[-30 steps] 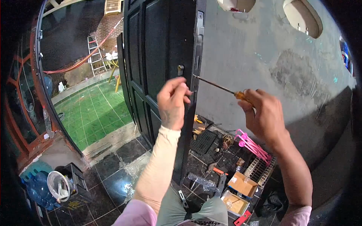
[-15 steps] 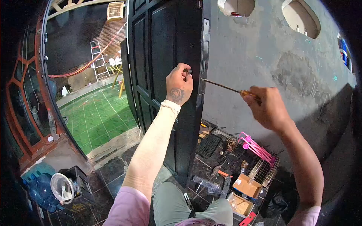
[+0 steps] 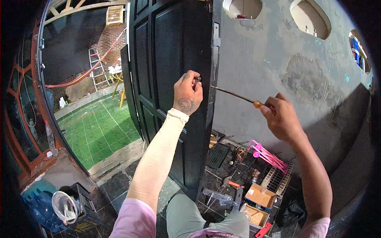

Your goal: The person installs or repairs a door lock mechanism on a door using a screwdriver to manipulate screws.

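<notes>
A black panelled door (image 3: 166,51) stands ajar, its edge with a metal lock plate facing right. My left hand (image 3: 188,93) is closed around a small dark knob (image 3: 199,79) on the door face near that edge. A screwdriver (image 3: 236,95) with an amber handle lies nearly level, its tip touching the door edge beside the knob. Wrapped round the handle is my right hand (image 3: 282,118). Whatever the tip meets in the edge is too small to make out.
Pink hangers (image 3: 268,156), a wire rack (image 3: 278,178), open cardboard boxes (image 3: 260,195) and tools lie on the dark floor at lower right. A blue water jug (image 3: 41,210) and clear bucket (image 3: 65,207) stand lower left. A grey wall (image 3: 258,71) is at right.
The view has shifted slightly, with the background moving left. My right hand has rotated a little on the screwdriver handle. My left hand keeps its hold at the knob.
</notes>
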Demonstrator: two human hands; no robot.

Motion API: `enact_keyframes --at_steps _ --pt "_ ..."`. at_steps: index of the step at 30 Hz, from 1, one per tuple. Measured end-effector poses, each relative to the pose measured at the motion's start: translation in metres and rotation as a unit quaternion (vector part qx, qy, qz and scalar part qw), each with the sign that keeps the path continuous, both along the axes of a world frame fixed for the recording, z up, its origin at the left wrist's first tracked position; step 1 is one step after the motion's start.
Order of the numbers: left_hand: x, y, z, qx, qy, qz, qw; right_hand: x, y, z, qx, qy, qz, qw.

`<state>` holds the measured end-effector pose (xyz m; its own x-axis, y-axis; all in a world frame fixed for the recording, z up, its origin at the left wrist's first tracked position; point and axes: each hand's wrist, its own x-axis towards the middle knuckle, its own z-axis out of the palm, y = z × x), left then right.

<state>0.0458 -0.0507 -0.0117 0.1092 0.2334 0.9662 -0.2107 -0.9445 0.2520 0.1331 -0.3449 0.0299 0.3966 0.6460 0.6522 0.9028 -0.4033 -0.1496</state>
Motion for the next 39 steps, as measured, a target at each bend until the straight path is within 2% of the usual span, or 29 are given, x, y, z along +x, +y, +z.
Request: enact_keyframes --at_steps 2,5,8,14,17,23,26,27,30,33,36,37,39 --pt "-0.001 -0.003 0.002 -0.002 -0.001 0.0 1.0 -0.005 0.003 -0.012 0.065 -0.08 0.015 0.995" --pt "0.0 -0.002 0.002 -0.011 0.006 -0.014 1.0 -0.01 0.001 -0.019 0.072 -0.057 0.007 0.996" --pt "0.0 -0.004 0.003 -0.018 0.011 -0.013 1.0 -0.024 -0.003 -0.019 0.116 -0.078 0.049 0.989" --pt "0.008 0.006 0.001 -0.006 0.023 -0.006 1.0 -0.008 -0.005 -0.019 0.156 -0.006 0.046 0.987" --pt "0.009 0.008 0.001 -0.02 0.035 -0.016 0.999 0.011 -0.004 -0.016 0.187 0.052 0.108 0.975" --pt "0.013 0.012 0.002 -0.022 0.049 -0.025 0.998 -0.001 -0.006 -0.01 0.191 0.202 0.062 0.958" --pt "0.013 0.013 0.001 -0.023 0.058 -0.023 0.998 -0.003 -0.006 -0.002 0.005 0.14 -0.028 0.99" --pt "0.014 0.014 0.002 -0.022 0.059 -0.023 0.998 -0.004 -0.005 0.002 -0.019 0.13 -0.025 0.991" --pt "0.015 0.014 0.003 -0.032 0.066 -0.025 0.997 -0.001 -0.003 -0.007 0.096 -0.074 0.019 0.992" --pt "0.018 0.016 0.003 -0.041 0.066 -0.033 0.996 -0.003 -0.003 -0.014 0.191 -0.151 0.143 0.959" --pt "0.019 0.016 0.004 -0.044 0.077 -0.019 0.996 -0.009 0.009 -0.022 0.326 -0.006 0.178 0.929" --pt "0.02 0.015 0.004 -0.042 0.073 -0.022 0.996 -0.011 0.011 -0.022 0.325 0.012 0.12 0.938" --pt "0.021 0.016 0.004 -0.046 0.074 -0.024 0.996 -0.011 -0.003 -0.008 0.224 0.158 0.046 0.961"
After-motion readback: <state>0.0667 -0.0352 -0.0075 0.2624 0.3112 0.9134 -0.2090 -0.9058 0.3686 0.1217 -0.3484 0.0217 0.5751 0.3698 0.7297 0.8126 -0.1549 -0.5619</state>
